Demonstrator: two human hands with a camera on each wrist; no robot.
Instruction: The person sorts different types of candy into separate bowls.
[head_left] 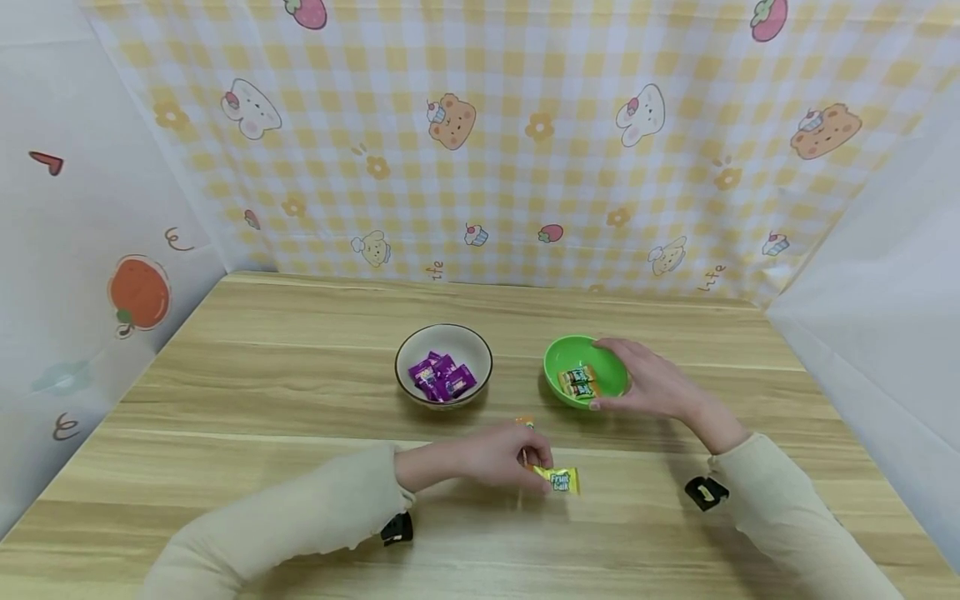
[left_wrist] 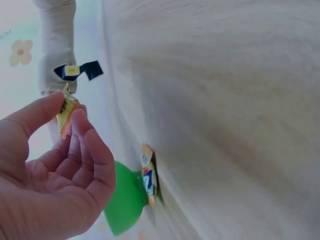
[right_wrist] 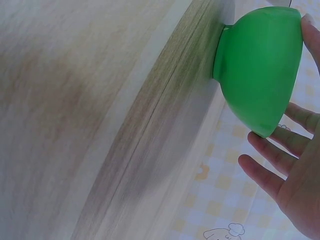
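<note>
My left hand [head_left: 504, 455] pinches a yellow wrapped candy [head_left: 561, 480] between thumb and fingertips, above the table; the left wrist view shows this candy [left_wrist: 66, 114] edge-on. Just behind the hand, partly hidden by it, another wrapped candy [head_left: 525, 422] lies on the table, and it also shows as a candy [left_wrist: 149, 175] in the left wrist view. My right hand [head_left: 651, 382] holds the green bowl [head_left: 558, 346] across its right side, thumb at the near rim and fingers at the far rim. Inside this bowl lie yellow-green wrapped candies [head_left: 579, 383].
Left of the green bowl stands a white bowl [head_left: 420, 342] with a dark rim, holding several purple wrapped candies [head_left: 442, 377]. Both bowls rest on the wood-grain table [head_left: 315, 367]. A checked cloth [head_left: 495, 183] hangs along the table's back edge.
</note>
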